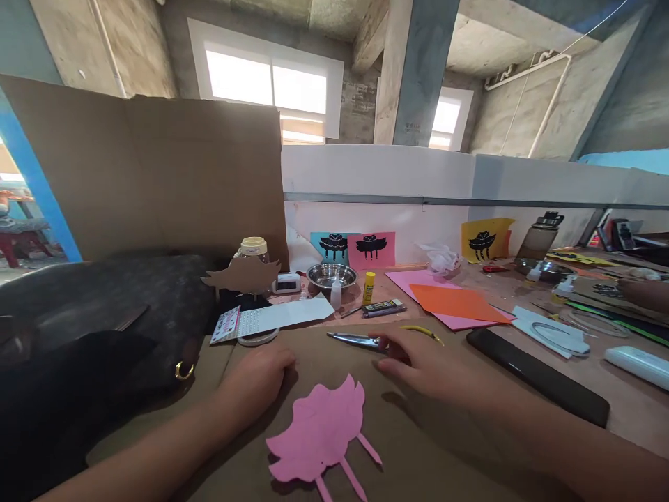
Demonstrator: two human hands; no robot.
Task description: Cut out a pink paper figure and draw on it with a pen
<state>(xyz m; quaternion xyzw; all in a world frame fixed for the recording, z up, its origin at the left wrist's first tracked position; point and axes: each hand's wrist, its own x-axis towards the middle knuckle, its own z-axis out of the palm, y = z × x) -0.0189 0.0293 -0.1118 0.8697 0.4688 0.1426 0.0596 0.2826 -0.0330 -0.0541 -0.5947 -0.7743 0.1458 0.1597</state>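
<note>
A pink paper cutout (318, 432) with a wavy outline and three narrow strips lies flat on the brown cardboard (224, 446) in front of me. To its upper right, my right hand (412, 355) has its fingers on the handle end of a pair of scissors (358, 340). The blades are together and point left; the handles are mostly hidden by the fingers. My left hand (261, 376) rests on the cardboard left of the cutout, fingers curled in, and nothing shows in it.
Beyond the hands are a glue stick (368, 288), a steel bowl (332, 275), a small white bottle (336, 295) and orange paper (454, 303). A black phone-like slab (538, 376) lies right. A dark bag (104, 335) fills the left. Another person's hand (645, 293) shows far right.
</note>
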